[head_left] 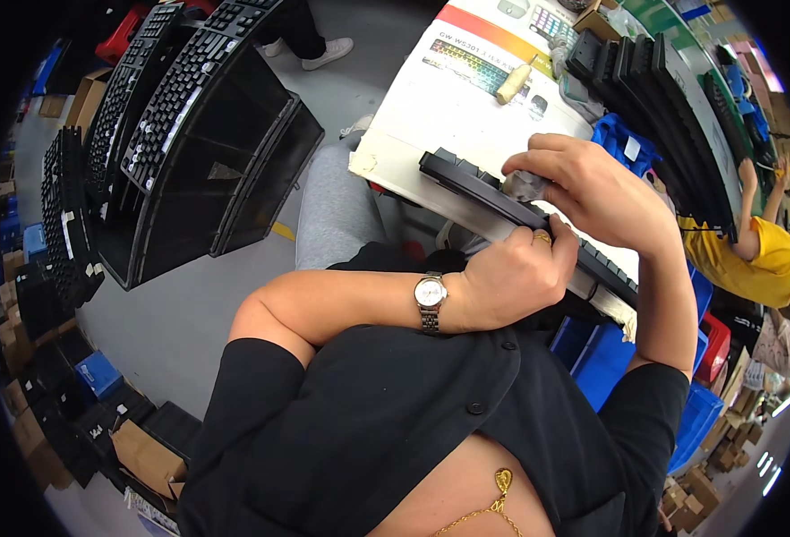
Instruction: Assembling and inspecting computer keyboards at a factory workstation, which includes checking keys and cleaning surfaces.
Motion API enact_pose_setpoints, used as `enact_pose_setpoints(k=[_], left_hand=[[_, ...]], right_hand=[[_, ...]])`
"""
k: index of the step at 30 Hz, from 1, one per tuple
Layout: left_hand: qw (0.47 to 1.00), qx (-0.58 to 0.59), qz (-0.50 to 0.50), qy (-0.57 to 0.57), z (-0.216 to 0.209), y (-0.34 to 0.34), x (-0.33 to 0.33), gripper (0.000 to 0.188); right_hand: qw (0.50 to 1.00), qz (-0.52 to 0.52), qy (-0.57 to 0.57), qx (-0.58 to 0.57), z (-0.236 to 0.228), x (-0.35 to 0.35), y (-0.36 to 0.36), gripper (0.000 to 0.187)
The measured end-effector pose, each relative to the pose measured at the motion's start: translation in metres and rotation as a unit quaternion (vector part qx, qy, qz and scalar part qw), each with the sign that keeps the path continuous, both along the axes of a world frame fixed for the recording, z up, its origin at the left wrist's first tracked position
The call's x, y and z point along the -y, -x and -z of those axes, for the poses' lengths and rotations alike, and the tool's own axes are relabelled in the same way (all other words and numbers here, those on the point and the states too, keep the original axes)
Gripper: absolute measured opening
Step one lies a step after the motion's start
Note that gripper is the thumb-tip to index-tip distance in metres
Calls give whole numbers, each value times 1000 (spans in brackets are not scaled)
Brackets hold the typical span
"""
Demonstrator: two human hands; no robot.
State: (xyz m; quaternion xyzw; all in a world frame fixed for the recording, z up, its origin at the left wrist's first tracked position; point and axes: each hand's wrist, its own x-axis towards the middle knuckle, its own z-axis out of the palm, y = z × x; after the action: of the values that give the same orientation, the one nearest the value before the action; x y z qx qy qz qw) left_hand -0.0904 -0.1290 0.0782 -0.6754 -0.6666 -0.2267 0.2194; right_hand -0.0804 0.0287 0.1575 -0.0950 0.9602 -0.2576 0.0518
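A black keyboard (477, 184) is tipped up along the front edge of the white worktable, its keys facing away from me. My left hand (522, 276), wearing a ring and a wristwatch, is closed on the keyboard's near long edge around its middle. Over the keys my right hand (583, 183) is curled around a small crumpled grey wad (525, 185), which looks like cloth and touches the keyboard. Fingers partly hide the wad. Beyond them, a tool with a pale yellow handle and thin metal tip (514, 82) lies on the printed table covering (466, 98).
Several dark keyboards (663, 107) lean in a row at the table's right, near a blue cloth (623, 143). Left of me, more keyboards (189, 89) rest on black crates (234, 179). Blue bins (592, 358) stand below the table. A person in yellow (744, 259) works at the right.
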Motion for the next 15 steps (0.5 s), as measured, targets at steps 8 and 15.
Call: enact_pose_setpoints(k=[8, 15], left_hand=[[1000, -13, -6, 14, -2, 1, -1, 29], [1000, -11, -7, 10, -1, 1, -5, 25]], right_hand=[[999, 29, -1, 15, -4, 1, -4, 32], [998, 32, 30, -35, 8, 0, -1, 33]])
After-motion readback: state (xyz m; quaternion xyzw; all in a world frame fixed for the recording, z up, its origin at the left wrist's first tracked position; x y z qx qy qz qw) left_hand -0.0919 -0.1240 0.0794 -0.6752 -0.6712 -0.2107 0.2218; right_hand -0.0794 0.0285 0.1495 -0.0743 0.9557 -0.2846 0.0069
